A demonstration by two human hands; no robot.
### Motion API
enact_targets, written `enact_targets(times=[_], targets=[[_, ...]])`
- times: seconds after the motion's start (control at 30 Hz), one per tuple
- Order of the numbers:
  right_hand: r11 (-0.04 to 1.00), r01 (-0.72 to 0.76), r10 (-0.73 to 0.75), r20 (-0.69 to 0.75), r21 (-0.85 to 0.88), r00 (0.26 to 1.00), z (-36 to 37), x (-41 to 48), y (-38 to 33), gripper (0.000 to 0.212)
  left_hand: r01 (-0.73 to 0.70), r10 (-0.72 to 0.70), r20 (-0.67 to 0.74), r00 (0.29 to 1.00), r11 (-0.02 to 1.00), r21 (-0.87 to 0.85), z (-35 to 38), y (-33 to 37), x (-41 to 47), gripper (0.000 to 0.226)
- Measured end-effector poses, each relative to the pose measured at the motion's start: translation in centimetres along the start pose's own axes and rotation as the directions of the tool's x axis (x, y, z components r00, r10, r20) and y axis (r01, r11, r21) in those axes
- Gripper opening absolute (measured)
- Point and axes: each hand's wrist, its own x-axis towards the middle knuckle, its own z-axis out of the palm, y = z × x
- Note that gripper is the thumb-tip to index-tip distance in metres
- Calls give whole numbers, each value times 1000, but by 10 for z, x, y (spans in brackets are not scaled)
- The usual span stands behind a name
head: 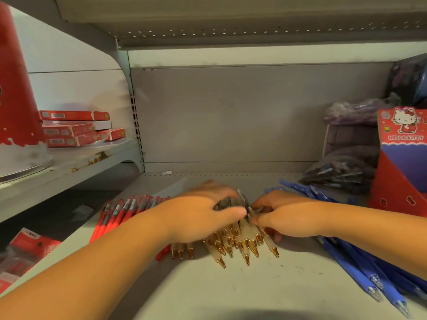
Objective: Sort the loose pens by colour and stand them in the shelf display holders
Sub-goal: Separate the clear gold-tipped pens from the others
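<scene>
Red boxes (76, 129): stacked flat, well to the left of the gold-tipped pens (245, 248).
Red pens (120, 213): fanned flat on the shelf (208, 285), just left of the gold-tipped pens.
Left hand (203, 215): fingers curled over the gold-tipped pens' far ends, thumb on top, gripping the bundle.
Gold-tipped pens: heaped flat, tips toward the camera, between both hands.
Right hand (286, 213): fingers curled round the bundle's right side, pinching it.
Blue pens (360, 273): heaped flat, just right of the gold-tipped pens.
Hello Kitty display box (402, 162): upright, far right of the gold-tipped pens.
</scene>
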Motion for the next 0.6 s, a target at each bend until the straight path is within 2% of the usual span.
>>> enact_targets(times=[0.1, 0.17, 0.33, 0.4, 0.47, 0.6], targets=[[1000, -14, 14, -2, -9, 1000, -11, 6, 8, 33, 142, -146, -95, 985, 988, -56, -14, -18, 7, 39], [998, -14, 11, -51, -65, 999, -17, 17, 14, 29, 210, -212, -110, 971, 977, -27, -16, -28, 13, 40], [996, -20, 8, -129, -89, 992, -25, 58, 15, 22, 215, -214, -19, 977, 975, 64, -3, -42, 28, 59], [989, 11, -37, -174, -145, 984, -27, 69, 11, 23, 222, -220, -25, 975, 969, 106, -5, -50, 37, 54], [991, 45, -69, -192, -127, 979, -26, 79, 6, 26, 256, -253, -36, 967, 959, 122, -12, -62, 49, 44], [990, 120, -129, -125, -80, 984, -14, 85, 4, 35, 335, -344, 30, 939, 928, 161, -19, -84, 70, 40]])
